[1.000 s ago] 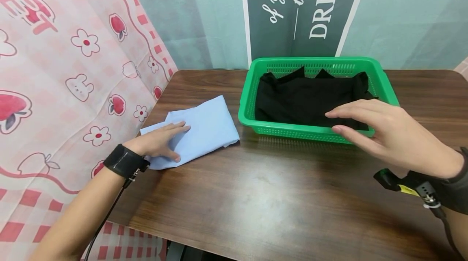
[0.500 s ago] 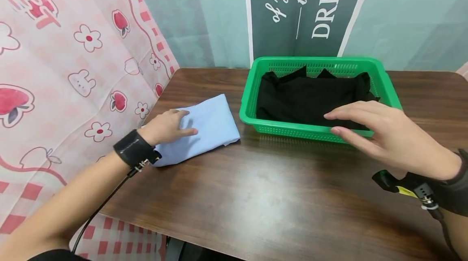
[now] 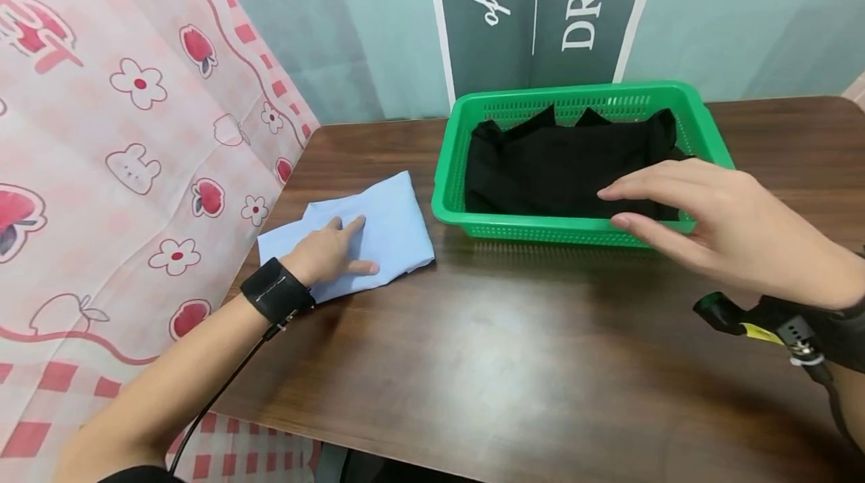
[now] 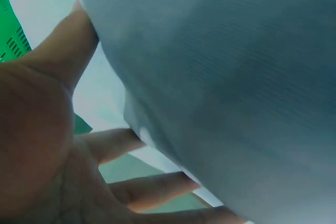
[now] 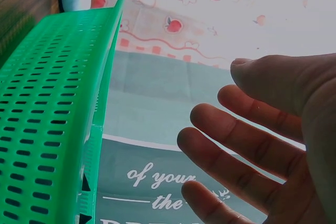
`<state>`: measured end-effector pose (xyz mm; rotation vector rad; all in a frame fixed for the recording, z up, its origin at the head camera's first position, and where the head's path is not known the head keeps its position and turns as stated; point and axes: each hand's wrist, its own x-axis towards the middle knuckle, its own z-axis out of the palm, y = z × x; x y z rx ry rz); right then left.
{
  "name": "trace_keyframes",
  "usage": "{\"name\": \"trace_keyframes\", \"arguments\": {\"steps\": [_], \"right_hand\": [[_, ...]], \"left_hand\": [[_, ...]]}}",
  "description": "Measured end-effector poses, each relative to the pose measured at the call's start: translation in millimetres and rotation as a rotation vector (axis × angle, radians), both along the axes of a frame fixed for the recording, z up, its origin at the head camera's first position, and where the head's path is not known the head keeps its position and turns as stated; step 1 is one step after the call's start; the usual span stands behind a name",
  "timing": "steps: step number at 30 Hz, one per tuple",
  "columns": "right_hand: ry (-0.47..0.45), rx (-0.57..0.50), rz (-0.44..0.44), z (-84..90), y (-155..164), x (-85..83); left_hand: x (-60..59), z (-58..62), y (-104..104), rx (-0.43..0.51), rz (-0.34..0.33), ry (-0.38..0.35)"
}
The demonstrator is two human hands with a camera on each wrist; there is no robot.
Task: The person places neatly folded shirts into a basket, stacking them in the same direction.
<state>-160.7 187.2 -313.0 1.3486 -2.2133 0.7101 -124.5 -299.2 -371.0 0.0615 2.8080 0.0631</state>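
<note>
A folded light blue cloth lies at the left of the wooden table. My left hand rests on its near side, thumb and fingers spread out over the fabric. In the left wrist view the straight fingers meet the edge of the cloth, which fills much of that picture. My right hand hovers at the near right rim of a green basket, its fingers relaxed and holding nothing. Folded black fabric lies inside the basket.
The brown wooden table runs under everything. A pink curtain with apples and flowers hangs along its left side, and a teal sheet with lettering hangs behind. Cables trail from both wrist bands.
My left hand has shifted to the right across the blue cloth, uncovering its left corner. The right hand stays at the basket rim. The head view has tilted slightly.
</note>
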Motion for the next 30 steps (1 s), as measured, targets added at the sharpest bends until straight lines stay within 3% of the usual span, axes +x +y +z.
{"name": "trace_keyframes", "arguments": {"steps": [5, 12, 17, 30], "right_hand": [[-0.001, 0.006, 0.028, -0.6, -2, -2.2], [0.006, -0.007, 0.053, -3.5, -5, -4.5], [0.009, 0.002, 0.046, -4.0, -5, -4.2], [0.028, -0.021, 0.071, -9.5, -10, -4.5]], "left_hand": [[4.9, -0.3, -3, 0.029, -0.026, -0.038], [15.0, -0.6, -6, 0.076, -0.116, 0.013], [20.0, 0.7, -6, 0.091, -0.160, -0.003], [26.3, 1.2, -5, 0.096, -0.180, -0.021]]}}
